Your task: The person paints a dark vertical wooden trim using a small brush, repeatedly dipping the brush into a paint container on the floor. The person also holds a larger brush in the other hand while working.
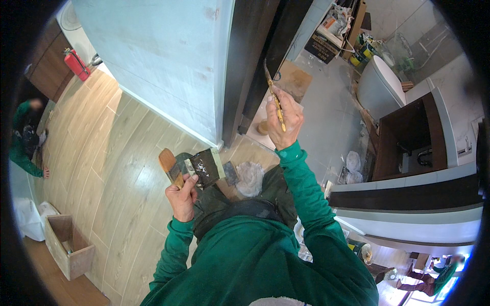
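My right hand (286, 120) is closed round a thin paintbrush (276, 99) with a yellow-stained handle. Its dark tip points up at the dark door frame (255, 76); whether it touches the wood I cannot tell. Lower and to the left, my left hand (182, 198) grips a putty knife (168, 162) with a wooden handle. With it I also hold a dark square plate (206, 168), pale along its edges and smeared with dark and whitish stuff. Below the plate, a crumpled whitish cloth or plastic (250, 179) lies near my knees.
A pale wall (168, 61) ends at the frame. On the right are a toilet (383, 81), a dark cabinet (408, 135) and a box (321, 47). At left stand a fire extinguisher (76, 65) and a wooden drawer (66, 239). One person (25, 137) crouches far left; another (444, 275) is lower right.
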Demonstrator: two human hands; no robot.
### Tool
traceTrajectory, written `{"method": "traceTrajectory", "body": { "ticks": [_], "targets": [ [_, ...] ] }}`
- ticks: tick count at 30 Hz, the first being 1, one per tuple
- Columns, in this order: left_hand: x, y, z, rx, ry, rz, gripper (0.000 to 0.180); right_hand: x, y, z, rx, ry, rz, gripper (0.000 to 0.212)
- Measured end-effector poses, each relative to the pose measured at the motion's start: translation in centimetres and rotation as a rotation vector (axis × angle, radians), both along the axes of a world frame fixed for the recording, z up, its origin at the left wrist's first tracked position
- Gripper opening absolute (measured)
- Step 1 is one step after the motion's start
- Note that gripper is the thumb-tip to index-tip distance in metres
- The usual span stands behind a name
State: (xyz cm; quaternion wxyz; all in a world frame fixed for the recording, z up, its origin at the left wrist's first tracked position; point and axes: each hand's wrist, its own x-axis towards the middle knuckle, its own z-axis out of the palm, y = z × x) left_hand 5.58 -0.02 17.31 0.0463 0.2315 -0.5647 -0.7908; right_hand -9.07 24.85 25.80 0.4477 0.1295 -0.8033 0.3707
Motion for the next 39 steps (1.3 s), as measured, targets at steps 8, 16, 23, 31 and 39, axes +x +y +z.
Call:
{"method": "traceTrajectory", "body": {
  "ticks": [8,16,23,31,39],
  "targets": [
    [0.0,-0.1,0.1,0.001,-0.006,-0.020,0.022,0.2,0.0,0.3,-0.004,0.036,0.009,0.023],
    [-0.2,0.0,-0.2,0.000,-0.007,-0.006,0.022,0.2,-0.5,0.1,-0.012,0.023,0.026,0.023],
    [-0.1,-0.1,-0.6,0.010,-0.002,-0.017,0.023,0.2,-0.1,0.0,0.007,-0.014,-0.004,0.023],
    [0.0,-0.1,-0.7,0.019,-0.019,-0.009,0.023,0.5,-0.3,-1.1,-0.015,-0.016,-0.003,0.024],
    [-0.1,0.0,-0.5,0.014,-0.013,-0.021,0.022,0.6,-0.5,-1.5,-0.039,-0.026,0.021,0.023]
  ]
}}
